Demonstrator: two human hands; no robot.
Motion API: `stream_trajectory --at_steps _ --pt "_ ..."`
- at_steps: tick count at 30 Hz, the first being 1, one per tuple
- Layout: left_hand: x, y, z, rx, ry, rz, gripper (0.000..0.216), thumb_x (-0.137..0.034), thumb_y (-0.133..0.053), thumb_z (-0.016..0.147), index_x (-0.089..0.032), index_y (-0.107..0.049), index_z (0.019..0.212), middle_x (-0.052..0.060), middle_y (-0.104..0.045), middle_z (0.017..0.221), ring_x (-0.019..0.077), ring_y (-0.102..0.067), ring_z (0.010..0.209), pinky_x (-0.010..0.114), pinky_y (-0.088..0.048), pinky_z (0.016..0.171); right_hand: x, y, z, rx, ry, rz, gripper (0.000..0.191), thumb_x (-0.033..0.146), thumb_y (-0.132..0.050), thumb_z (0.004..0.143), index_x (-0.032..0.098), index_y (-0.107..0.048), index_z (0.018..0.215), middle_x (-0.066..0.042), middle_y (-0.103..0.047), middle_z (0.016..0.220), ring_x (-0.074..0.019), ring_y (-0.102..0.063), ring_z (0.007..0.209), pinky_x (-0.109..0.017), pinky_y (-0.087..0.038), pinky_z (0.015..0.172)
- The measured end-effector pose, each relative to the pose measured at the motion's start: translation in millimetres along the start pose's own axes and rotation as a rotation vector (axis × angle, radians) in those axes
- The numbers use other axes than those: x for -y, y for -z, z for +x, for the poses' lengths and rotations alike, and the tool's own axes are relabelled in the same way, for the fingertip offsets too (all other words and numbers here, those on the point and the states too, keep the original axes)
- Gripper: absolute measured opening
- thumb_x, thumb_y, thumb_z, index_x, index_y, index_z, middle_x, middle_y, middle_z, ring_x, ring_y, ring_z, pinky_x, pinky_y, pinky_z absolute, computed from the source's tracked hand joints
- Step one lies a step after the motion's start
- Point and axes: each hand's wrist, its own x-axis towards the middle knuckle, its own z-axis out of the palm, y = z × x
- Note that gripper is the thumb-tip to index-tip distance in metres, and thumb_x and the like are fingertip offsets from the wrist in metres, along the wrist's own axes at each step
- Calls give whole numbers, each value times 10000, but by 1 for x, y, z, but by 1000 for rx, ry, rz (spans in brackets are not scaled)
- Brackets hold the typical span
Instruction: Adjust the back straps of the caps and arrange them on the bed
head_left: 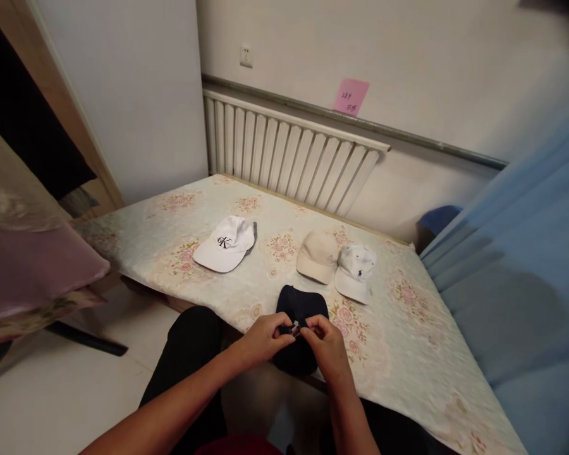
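A dark navy cap [299, 304] lies at the near edge of the flowered mattress [408, 341], hanging partly over it. My left hand [263, 338] and my right hand [329, 346] meet over the cap's back, fingers pinched together on its small metal strap buckle [295, 328]. Both hands are closed on that strap. Farther back lie a white cap with a black logo [226, 244], a beige cap [317, 256] and a white cap with a small emblem [357, 270], the last two touching.
A white radiator [284, 151] runs along the wall behind the mattress, with a pink sticky note [351, 96] above it. A blue curtain [526, 278] hangs at the right. Pink and flowered pillows [33, 265] sit at the left. My dark-trousered knees are below.
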Motion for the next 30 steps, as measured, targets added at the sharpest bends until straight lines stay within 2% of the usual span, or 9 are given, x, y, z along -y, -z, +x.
stream_trajectory --at_steps 4,8,15,19,23,30 --pt "1 -4 0 -51 -56 66 223 -263 -567 752 -176 -581 957 -34 -518 680 103 -465 564 216 -329 529 -6 -6 1 -42 -8 0 140 269 -684 661 202 -562 649 45 -529 576 -131 -472 568 -257 -349 559" --pt "2 -8 -2 -82 -101 114 300 -209 -572 738 -190 -552 1037 -8 -579 848 94 -489 588 224 -369 570 -13 -8 2 -43 -38 58 169 286 -683 650 206 -534 648 50 -523 566 -129 -475 550 -254 -347 539" --pt "5 -14 -3 -144 -302 330 232 -130 -557 740 -190 -562 964 7 -606 866 131 -541 719 243 -411 679 -19 -8 6 -23 -71 175 210 305 -696 624 215 -507 645 43 -552 567 -148 -536 564 -262 -392 549" --pt "10 -18 0 -195 -365 384 162 -156 -541 790 -189 -560 946 21 -609 866 150 -564 787 254 -426 715 -17 -7 6 2 -74 220 190 298 -710 618 212 -547 664 29 -591 598 -155 -558 589 -263 -412 556" --pt "12 -20 2 -212 -397 382 131 -217 -527 838 -196 -562 963 25 -617 874 153 -573 803 260 -432 728 -13 -4 5 50 -77 267 159 275 -682 648 200 -617 772 -2 -667 697 -168 -610 669 -276 -454 634" --pt "7 -16 1 -216 -325 337 171 -259 -533 838 -212 -576 997 40 -627 907 168 -585 835 278 -435 760 -10 7 4 -16 -86 287 185 304 -686 667 196 -597 787 28 -637 612 -153 -622 601 -267 -454 622"
